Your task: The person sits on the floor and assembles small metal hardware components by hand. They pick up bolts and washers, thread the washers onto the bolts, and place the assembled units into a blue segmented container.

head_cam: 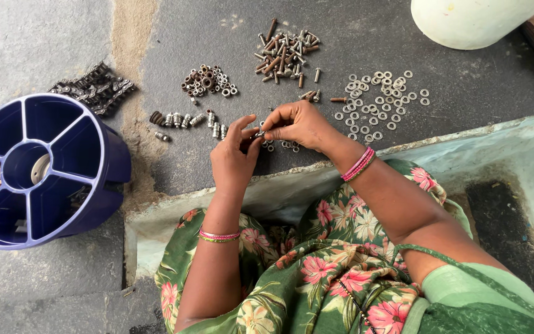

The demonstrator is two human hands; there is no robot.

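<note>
A small metal bolt (259, 132) sits pinched between the fingertips of both hands at the centre of the frame. The right hand (296, 124) closes its grip on it from the right, the left hand (235, 158) from below left. Just under the hands lie a few shiny washers (290, 146). Outward, on the rough grey stone floor (174, 37), are a row of threaded nuts (186, 119), a heap of rusty and bright bolts (284, 54) at upper centre, flat ring washers (378, 102) to the right, and a dark chain (94, 88) at upper left. A round blue plastic organiser (97, 161) with wedge compartments stands at left.
</note>
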